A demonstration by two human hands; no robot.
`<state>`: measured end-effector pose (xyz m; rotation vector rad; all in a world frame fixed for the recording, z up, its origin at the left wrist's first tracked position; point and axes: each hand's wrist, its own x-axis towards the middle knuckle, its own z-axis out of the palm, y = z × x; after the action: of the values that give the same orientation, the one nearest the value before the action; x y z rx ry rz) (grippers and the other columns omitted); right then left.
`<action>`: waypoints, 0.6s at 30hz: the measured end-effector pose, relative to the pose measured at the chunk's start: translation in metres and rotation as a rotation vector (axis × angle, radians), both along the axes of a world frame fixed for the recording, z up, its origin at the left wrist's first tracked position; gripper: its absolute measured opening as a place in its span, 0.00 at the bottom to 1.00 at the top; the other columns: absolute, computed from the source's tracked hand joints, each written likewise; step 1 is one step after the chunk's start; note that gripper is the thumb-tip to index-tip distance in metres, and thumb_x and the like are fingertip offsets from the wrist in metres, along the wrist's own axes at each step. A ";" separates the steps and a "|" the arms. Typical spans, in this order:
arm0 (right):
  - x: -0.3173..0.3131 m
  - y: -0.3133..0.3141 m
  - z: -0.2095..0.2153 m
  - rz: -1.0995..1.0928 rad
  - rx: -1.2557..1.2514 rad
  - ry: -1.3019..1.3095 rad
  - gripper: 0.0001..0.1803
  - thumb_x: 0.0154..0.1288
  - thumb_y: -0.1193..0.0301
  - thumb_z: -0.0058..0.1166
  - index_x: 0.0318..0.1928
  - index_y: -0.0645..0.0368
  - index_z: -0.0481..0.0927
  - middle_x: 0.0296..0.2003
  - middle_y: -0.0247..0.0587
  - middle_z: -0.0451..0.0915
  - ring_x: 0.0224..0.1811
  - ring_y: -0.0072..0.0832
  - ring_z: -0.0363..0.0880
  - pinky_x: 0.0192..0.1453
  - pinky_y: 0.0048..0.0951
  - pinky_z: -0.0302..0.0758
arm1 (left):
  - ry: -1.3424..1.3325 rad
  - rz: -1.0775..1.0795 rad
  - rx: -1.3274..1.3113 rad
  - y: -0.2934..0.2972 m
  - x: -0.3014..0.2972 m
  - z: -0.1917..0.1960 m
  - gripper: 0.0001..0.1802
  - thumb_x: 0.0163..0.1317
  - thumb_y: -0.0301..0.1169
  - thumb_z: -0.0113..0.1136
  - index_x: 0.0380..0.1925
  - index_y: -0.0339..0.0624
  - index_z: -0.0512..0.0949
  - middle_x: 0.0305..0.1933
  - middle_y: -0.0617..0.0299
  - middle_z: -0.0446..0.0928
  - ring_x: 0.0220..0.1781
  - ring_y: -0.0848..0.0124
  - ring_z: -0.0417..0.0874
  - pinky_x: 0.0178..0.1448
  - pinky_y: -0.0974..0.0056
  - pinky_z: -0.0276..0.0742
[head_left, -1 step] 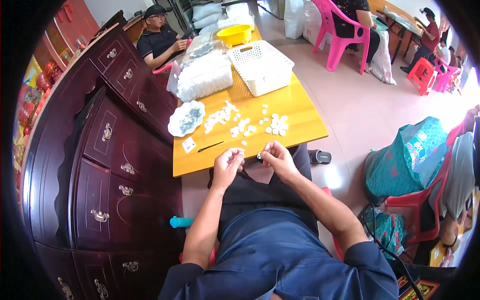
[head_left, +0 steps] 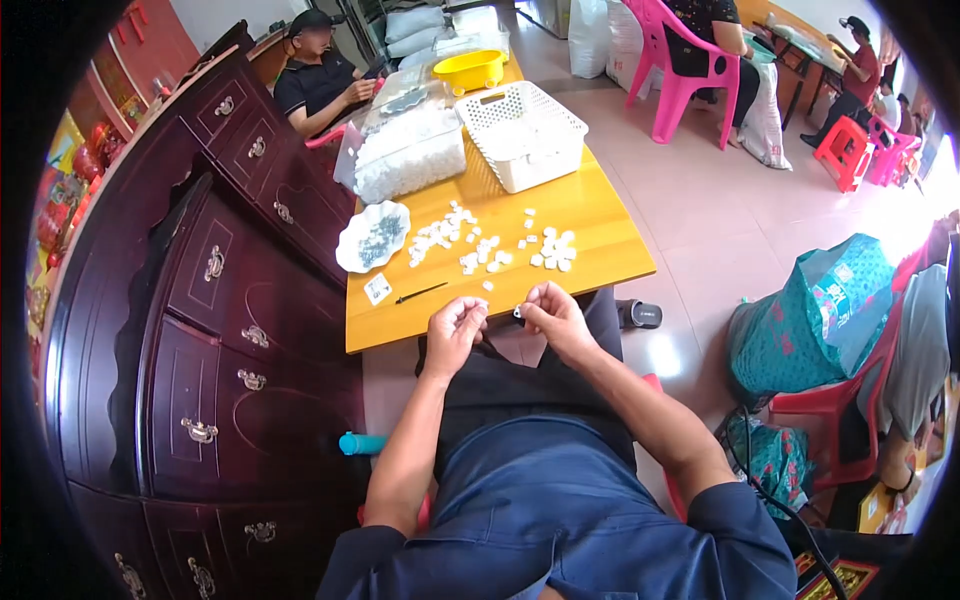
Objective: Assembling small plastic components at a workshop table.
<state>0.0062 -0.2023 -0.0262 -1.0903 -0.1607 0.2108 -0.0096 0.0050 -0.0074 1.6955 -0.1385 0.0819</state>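
Note:
Just off the near edge of the yellow wooden table (head_left: 600,270), my two hands are held up, a small gap between them. My right hand (head_left: 560,322) pinches a small white piece with a dark spot (head_left: 519,311) between thumb and fingertips. My left hand (head_left: 455,335) is closed in a pinch too; a whitish bit shows at its fingertips, too small to name. Beyond them lie loose small white pieces (head_left: 433,238) and a tighter cluster of white pieces (head_left: 553,250). A thin black tool (head_left: 421,293) rests left of my hands, near a small white printed card (head_left: 378,289).
A scalloped white dish (head_left: 352,245) holds small dark bits. Behind stand a clear tub of white pieces (head_left: 410,170), a white basket (head_left: 545,165) and a yellow tub (head_left: 470,72). Dark wooden drawers (head_left: 230,270) flank the left; a teal bag (head_left: 815,315) stands right. A person (head_left: 320,75) sits beyond.

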 end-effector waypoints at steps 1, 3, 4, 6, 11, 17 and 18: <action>-0.001 0.001 0.000 0.006 -0.011 -0.001 0.07 0.71 0.75 0.59 0.43 0.58 0.73 0.31 0.28 0.77 0.30 0.17 0.76 0.36 0.20 0.74 | -0.107 0.019 0.114 0.001 0.001 -0.002 0.07 0.71 0.29 0.60 0.40 0.37 0.82 0.26 0.69 0.78 0.25 0.83 0.75 0.30 0.74 0.72; 0.002 0.000 -0.001 0.002 -0.058 -0.042 0.07 0.70 0.75 0.59 0.42 0.58 0.73 0.30 0.28 0.77 0.29 0.17 0.76 0.36 0.20 0.74 | -0.115 0.044 0.159 0.003 0.006 -0.004 0.07 0.71 0.29 0.60 0.40 0.37 0.82 0.26 0.69 0.78 0.24 0.83 0.75 0.30 0.74 0.72; 0.003 0.000 -0.002 -0.008 -0.049 -0.033 0.07 0.70 0.76 0.59 0.42 0.58 0.73 0.29 0.29 0.77 0.28 0.17 0.76 0.35 0.20 0.74 | -0.059 0.037 0.071 0.000 0.005 -0.001 0.07 0.72 0.29 0.59 0.39 0.37 0.81 0.27 0.68 0.78 0.25 0.82 0.76 0.30 0.74 0.73; 0.005 -0.001 -0.002 -0.013 -0.061 -0.048 0.07 0.70 0.76 0.58 0.42 0.58 0.73 0.29 0.29 0.77 0.28 0.17 0.76 0.34 0.20 0.73 | -0.036 -0.019 0.014 -0.001 0.008 0.002 0.06 0.72 0.28 0.59 0.41 0.36 0.79 0.29 0.67 0.78 0.25 0.82 0.76 0.30 0.74 0.73; 0.006 0.001 0.003 0.004 -0.064 -0.035 0.07 0.71 0.75 0.59 0.43 0.58 0.74 0.28 0.28 0.77 0.28 0.15 0.76 0.34 0.18 0.73 | 0.008 -0.060 -0.057 0.004 0.011 -0.004 0.08 0.69 0.24 0.60 0.47 0.37 0.78 0.33 0.67 0.80 0.27 0.83 0.77 0.32 0.75 0.75; 0.005 -0.001 0.000 0.031 -0.070 -0.038 0.06 0.72 0.74 0.59 0.42 0.57 0.74 0.29 0.27 0.77 0.30 0.15 0.75 0.36 0.19 0.73 | 0.050 -0.122 -0.089 0.000 0.008 -0.001 0.12 0.67 0.22 0.62 0.50 0.36 0.79 0.38 0.67 0.82 0.33 0.83 0.80 0.39 0.74 0.79; 0.005 -0.001 0.001 0.045 -0.066 -0.037 0.06 0.72 0.74 0.59 0.42 0.57 0.74 0.30 0.27 0.77 0.30 0.15 0.75 0.36 0.19 0.72 | 0.049 -0.137 -0.090 0.000 0.008 0.001 0.13 0.68 0.22 0.62 0.51 0.36 0.79 0.39 0.66 0.82 0.34 0.83 0.80 0.40 0.74 0.79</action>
<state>0.0110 -0.2033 -0.0252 -1.1569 -0.2124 0.2379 -0.0020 0.0045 -0.0061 1.5929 -0.2107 -0.0551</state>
